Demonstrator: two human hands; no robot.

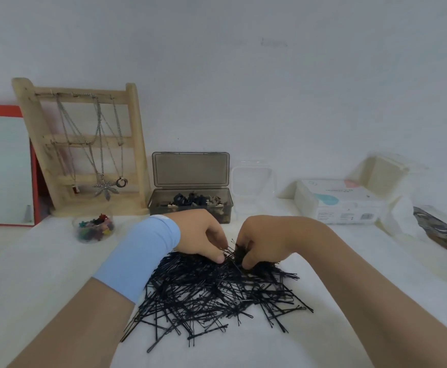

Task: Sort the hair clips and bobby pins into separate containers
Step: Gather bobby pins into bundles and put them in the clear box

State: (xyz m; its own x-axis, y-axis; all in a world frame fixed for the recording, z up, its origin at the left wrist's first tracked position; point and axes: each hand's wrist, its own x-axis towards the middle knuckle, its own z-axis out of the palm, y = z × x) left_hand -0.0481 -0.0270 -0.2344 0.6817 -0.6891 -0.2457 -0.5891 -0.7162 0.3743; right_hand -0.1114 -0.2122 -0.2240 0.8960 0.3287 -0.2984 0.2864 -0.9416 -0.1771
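Black bobby pins (217,296) heaped loose on white table (57,274) — thin, wiry, glossy, tangled crosswise. At heap's far edge, right hand (257,240) curled round a gathered bundle, left hand (203,235) pinching strays toward it; probably bunching to lift many at once. Behind: dark hair clips (190,201) in smoky hinged box (190,168), coloured ones in clear bowl (76,224).
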